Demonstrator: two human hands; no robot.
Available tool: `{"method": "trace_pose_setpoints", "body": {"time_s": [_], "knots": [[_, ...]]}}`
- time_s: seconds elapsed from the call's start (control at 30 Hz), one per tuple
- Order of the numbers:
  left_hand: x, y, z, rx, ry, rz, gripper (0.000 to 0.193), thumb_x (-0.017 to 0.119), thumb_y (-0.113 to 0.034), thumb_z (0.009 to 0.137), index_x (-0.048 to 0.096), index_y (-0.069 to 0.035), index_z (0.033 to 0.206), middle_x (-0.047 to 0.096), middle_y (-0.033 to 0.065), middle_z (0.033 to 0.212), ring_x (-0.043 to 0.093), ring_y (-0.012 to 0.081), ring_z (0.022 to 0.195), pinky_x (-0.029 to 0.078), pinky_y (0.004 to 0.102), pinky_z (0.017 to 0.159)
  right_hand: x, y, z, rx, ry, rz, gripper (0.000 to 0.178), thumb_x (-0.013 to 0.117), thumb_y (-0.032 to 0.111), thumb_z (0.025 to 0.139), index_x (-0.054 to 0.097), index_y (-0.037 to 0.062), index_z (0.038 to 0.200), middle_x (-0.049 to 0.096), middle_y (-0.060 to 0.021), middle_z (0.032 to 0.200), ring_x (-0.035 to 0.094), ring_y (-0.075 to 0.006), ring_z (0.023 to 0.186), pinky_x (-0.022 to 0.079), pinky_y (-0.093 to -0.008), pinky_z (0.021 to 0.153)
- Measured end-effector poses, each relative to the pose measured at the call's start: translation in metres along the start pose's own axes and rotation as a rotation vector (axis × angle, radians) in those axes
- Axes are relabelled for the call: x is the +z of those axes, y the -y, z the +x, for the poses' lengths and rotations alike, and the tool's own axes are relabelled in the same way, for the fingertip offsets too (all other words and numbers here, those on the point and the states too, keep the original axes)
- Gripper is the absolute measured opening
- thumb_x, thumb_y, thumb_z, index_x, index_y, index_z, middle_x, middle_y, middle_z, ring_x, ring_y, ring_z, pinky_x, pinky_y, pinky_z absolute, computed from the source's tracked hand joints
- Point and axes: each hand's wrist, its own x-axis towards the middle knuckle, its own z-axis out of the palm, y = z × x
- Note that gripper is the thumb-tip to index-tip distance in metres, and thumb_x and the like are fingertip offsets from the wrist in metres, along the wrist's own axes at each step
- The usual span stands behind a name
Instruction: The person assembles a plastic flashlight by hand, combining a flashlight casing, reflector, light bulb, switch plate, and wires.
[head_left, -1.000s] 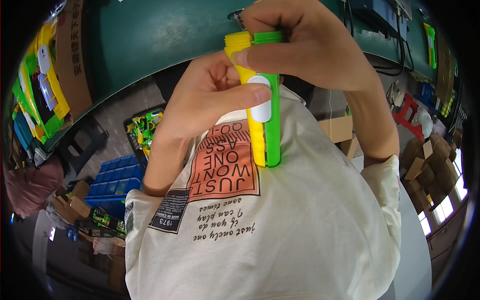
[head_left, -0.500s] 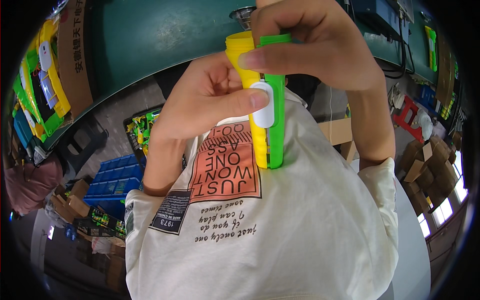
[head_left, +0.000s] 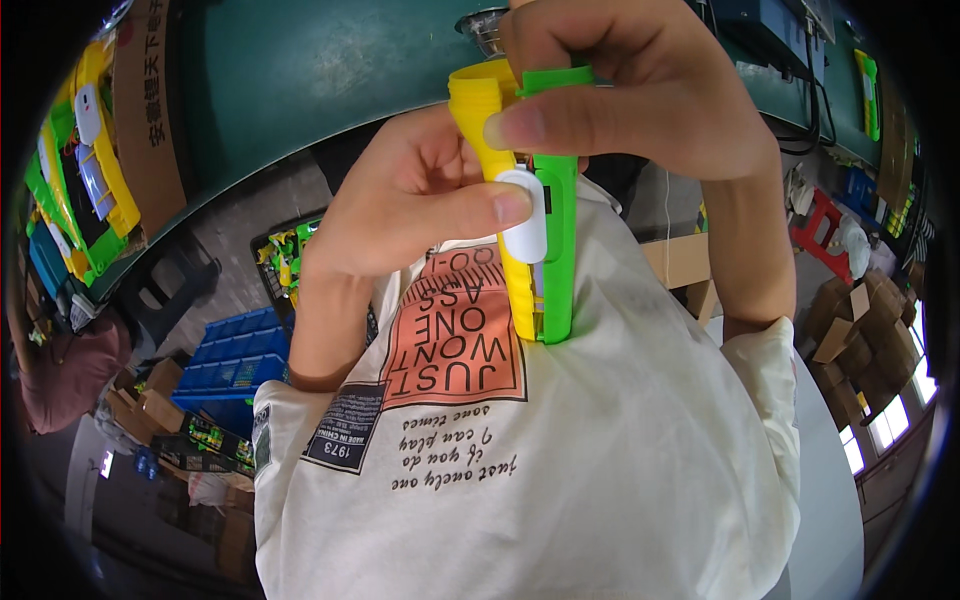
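In front of my chest stands a flashlight housing made of a yellow half-shell and a green half-shell, with a gap between them, wider at the threaded top. A white oval switch cover sits over the seam. My left hand is closed round the yellow half, its thumb pressing on the switch cover. Gripping the upper end of the green half is my right hand, thumb laid across both shells. Parts inside the gap show only in slivers, and most fingertips behind the shells are hidden.
A green worktable runs along the far side, with a metal bowl on it. At left, a cardboard box stands beside more yellow-green housings. Blue crates are at lower left, and a person's sleeve shows beyond.
The gap between the half-shells has widened slightly at the top, with the green half shifting right. My hands keep their grips. At the left edge, the other person has moved.
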Motion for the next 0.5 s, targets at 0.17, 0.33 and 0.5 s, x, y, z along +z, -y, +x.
{"method": "trace_pose_setpoints", "body": {"time_s": [0.17,0.33,0.5], "knots": [[-0.005,0.001,0.0,-0.001,0.037,0.036,0.036,0.068,-0.009,0.085,0.056,0.005,0.116,0.067,0.0117,0.105,0.065,0.0155,0.095,0.051,0.0295,0.084,0.003,0.0,-0.002,0.027,-0.017,0.038,0.026,0.078,0.013,0.081,0.059,0.0017,0.066,0.049,-0.0004,0.06,0.041,-0.0065,0.056,0.028,-0.0259,0.049],[-0.006,0.009,0.006,0.071,0.102,-0.085,0.042,0.066,-0.01,0.086,0.053,0.008,0.121,0.065,0.0188,0.112,0.063,0.0268,0.107,0.051,0.0351,0.092,0.002,-0.003,0.001,0.135,-0.016,0.153,0.03,0.075,0.013,0.083,0.056,0.0018,0.063,0.047,0.0019,0.056,0.037,-0.0043,0.051,0.025,-0.0251,0.045],[-0.014,0.019,0.009,0.057,0.143,0.005,0.08,0.069,-0.044,0.084,0.039,0.01,0.134,0.053,0.0341,0.121,0.059,0.0446,0.11,0.054,0.0533,0.089,0.001,0.008,0.008,0.194,0.098,0.205,0.035,0.071,0.011,0.084,0.05,0.002,0.058,0.045,0.0025,0.051,0.037,-0.003,0.045,0.026,-0.0237,0.04]]}}
